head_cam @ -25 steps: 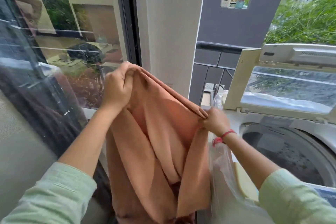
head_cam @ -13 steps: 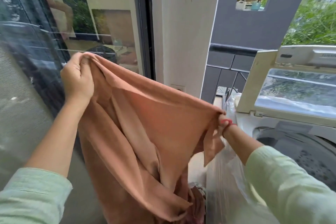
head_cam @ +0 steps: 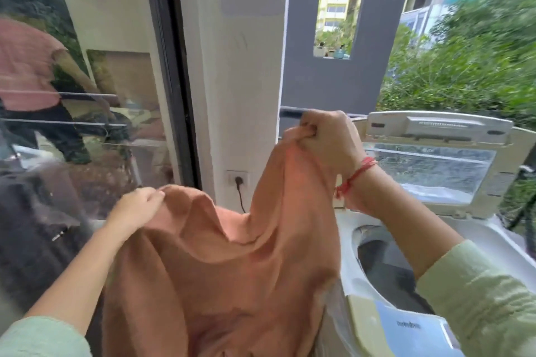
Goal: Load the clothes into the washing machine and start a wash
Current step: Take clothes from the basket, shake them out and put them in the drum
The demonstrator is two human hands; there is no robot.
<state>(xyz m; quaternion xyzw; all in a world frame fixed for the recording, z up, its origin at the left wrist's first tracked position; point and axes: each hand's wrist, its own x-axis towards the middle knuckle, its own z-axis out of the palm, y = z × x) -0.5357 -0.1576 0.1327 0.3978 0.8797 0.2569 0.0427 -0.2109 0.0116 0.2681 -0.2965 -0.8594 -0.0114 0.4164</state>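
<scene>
While slack, creased salmon garment between pinching left hand and gripping right hand

A salmon-orange cloth hangs in loose folds just left of the washing machine, its top edge gripped low by the left hand and higher by the right hand. The white top-loader stands with its glass-paned lid raised upright and its dark drum exposed.

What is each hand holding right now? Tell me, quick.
Left hand: closed, holding the orange cloth.
Right hand: closed, gripping the same cloth's upper edge.
</scene>
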